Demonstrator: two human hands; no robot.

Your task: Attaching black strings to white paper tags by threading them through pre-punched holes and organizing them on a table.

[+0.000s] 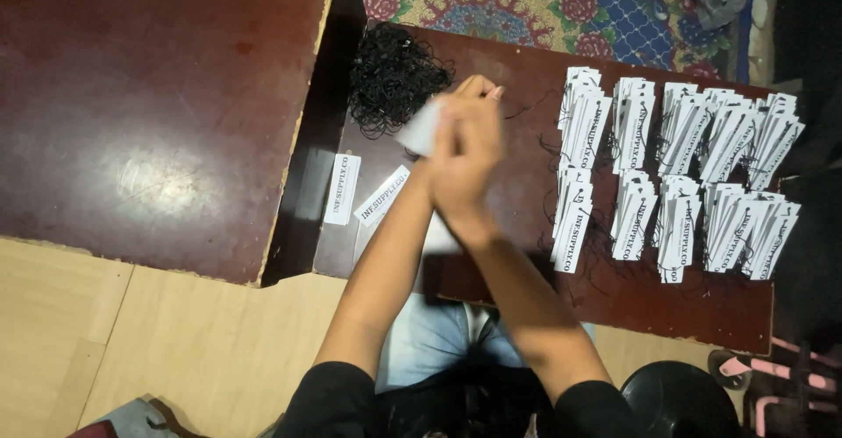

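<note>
From the head camera, both hands meet above the dark bench (526, 302), blurred: the left hand (452, 144) and right hand (474, 162) close their fingers on one white tag (421, 129). Just left of the tag lies a tangle of black strings (392, 78); two loose tags (360, 192) lie below it. Right of the hands, ten tag stacks (680, 179) form two rows.
</note>
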